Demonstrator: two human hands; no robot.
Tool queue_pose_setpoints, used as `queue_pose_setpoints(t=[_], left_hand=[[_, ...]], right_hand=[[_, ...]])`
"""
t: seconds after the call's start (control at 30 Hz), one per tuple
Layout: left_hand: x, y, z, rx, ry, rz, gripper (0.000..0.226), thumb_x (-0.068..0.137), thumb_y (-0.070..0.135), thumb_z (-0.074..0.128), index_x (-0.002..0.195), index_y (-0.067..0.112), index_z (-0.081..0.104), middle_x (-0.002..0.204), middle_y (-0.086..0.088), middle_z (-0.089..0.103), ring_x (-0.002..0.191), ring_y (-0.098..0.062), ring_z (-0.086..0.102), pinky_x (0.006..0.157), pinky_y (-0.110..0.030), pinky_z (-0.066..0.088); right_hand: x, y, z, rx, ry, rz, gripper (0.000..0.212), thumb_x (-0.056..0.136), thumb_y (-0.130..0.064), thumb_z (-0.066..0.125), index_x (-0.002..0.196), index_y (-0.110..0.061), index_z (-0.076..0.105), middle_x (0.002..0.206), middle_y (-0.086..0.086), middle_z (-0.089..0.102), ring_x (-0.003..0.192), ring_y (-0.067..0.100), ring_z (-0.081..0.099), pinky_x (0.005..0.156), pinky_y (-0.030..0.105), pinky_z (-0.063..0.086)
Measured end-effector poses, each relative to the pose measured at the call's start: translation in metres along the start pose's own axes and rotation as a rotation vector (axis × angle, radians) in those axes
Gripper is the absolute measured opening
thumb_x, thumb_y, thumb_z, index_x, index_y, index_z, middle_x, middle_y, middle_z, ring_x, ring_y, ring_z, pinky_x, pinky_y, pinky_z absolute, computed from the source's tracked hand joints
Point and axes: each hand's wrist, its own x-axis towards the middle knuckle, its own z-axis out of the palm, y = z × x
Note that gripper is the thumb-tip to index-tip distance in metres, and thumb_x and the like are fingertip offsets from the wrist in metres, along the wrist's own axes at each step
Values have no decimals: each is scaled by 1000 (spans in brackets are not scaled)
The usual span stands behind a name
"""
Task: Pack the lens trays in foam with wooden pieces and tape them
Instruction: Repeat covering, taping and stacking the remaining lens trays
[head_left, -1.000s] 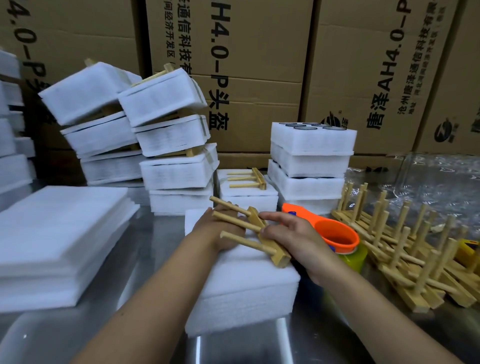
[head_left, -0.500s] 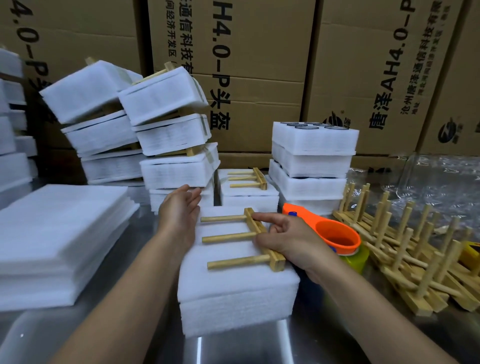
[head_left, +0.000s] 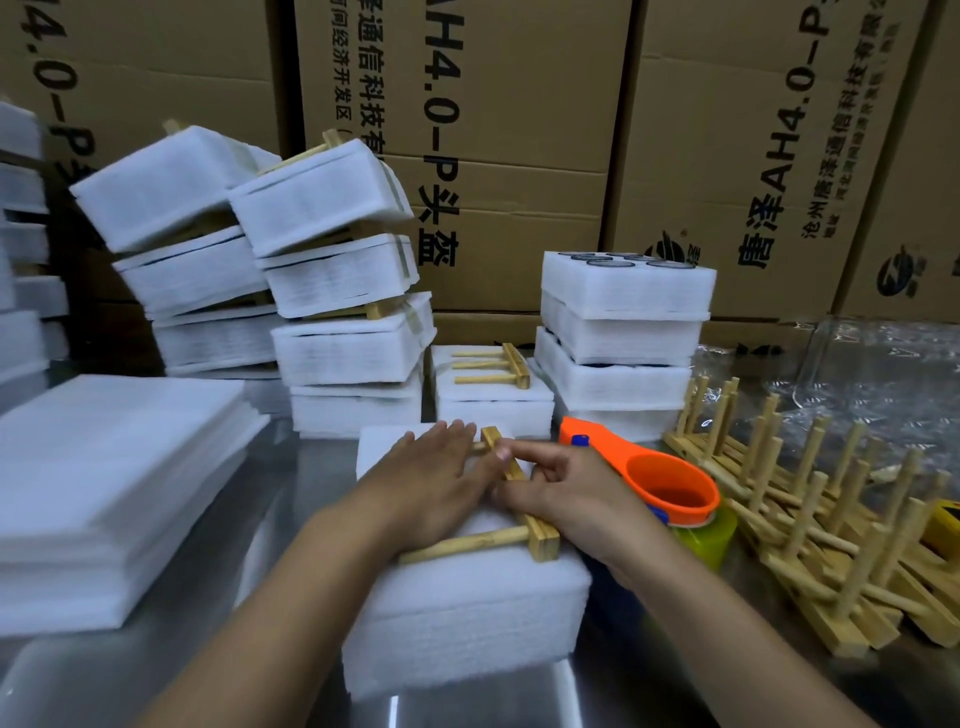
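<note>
A white foam block (head_left: 467, 613) lies on the steel table right in front of me. On top of it lies a wooden comb-like piece (head_left: 524, 525) with three pegs pointing left. My left hand (head_left: 431, 483) lies flat with straight fingers over the pegs, pressing them down. My right hand (head_left: 561, 493) rests at the piece's bar, its fingers loosely curled against it. An orange tape dispenser (head_left: 649, 473) sits just right of my right hand. Another foam block with a wooden piece (head_left: 493, 366) stands behind.
Leaning stacks of packed foam blocks (head_left: 332, 291) stand at the back left, a stack with lenses on top (head_left: 623, 322) at the back right. Flat foam sheets (head_left: 114, 483) lie left. Several wooden pieces (head_left: 810, 514) are piled at right. Cardboard boxes (head_left: 498, 135) form the back wall.
My left hand has moved from the block's far left corner onto the wooden pegs and lies flat on them. The wooden piece, tilted a second ago, lies flat on the foam.
</note>
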Motion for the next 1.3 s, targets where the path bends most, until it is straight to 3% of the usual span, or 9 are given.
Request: queue_pose_setpoints(t=[0.23,0.4,0.5,0.63,0.77,1.0,1.13,1.2,1.3], left_hand=[[6,-7,7,61,-72,-4,68,93,60,12,152,27,9,159,8,3,145,-5,-5,116,-30,-4],[4,-8,7,81,-61,-4,71,92,63,15,152,25,5,159,8,0,145,-5,-6,115,-29,-6],[4,-8,7,74,-61,-5,73,92,65,16,152,24,4,159,8,0,145,-6,-6,115,-29,-6],[5,-8,7,78,-65,-8,74,91,65,16,152,24,4,159,8,0,145,-6,-6,116,-31,-6],[5,-9,7,74,-62,-9,75,90,66,16,152,25,6,159,8,2,145,-6,-5,116,-32,-5],[4,-8,6,65,-63,-17,75,90,66,17,152,25,8,159,8,3,145,-6,-4,116,-31,-6],[3,-8,6,54,-62,-19,74,90,67,17,151,26,8,159,9,3,145,-5,-5,116,-30,-6],[4,-9,6,57,-57,-15,74,90,66,17,151,26,7,159,9,2,145,-6,-5,115,-30,-6],[4,-9,7,78,-69,-8,73,91,66,15,152,26,5,159,9,0,145,-5,-6,115,-30,-6]], right_hand=[[0,0,-8,-233,-13,-5,49,78,-39,72,124,-36,53,51,-11,47,54,0,47,57,19,35],[-10,-10,-33,-537,298,-30,50,58,-76,58,78,-30,57,52,-11,52,46,1,45,46,21,29],[-17,-14,-54,-859,418,13,50,59,-73,61,81,-32,44,75,-10,53,69,10,52,54,29,39],[-22,-14,-62,-1072,128,325,64,63,-59,77,102,-27,37,93,-9,49,85,12,52,71,29,49],[-19,-6,-63,-1104,50,387,65,74,-36,76,116,-18,30,99,0,60,87,17,60,79,37,54],[-16,-3,-69,-925,149,138,44,84,-22,63,101,-47,31,81,-1,61,67,16,59,63,35,50],[-12,-3,-70,-656,294,-29,31,83,-15,61,73,-44,60,82,-8,61,74,15,54,67,31,43],[-12,-6,-69,-469,445,-156,26,80,-15,60,72,-40,63,78,-7,64,79,18,56,73,35,45],[-17,-16,-68,-243,613,-342,7,69,-30,57,72,-32,63,74,-16,63,75,3,55,66,32,44]])
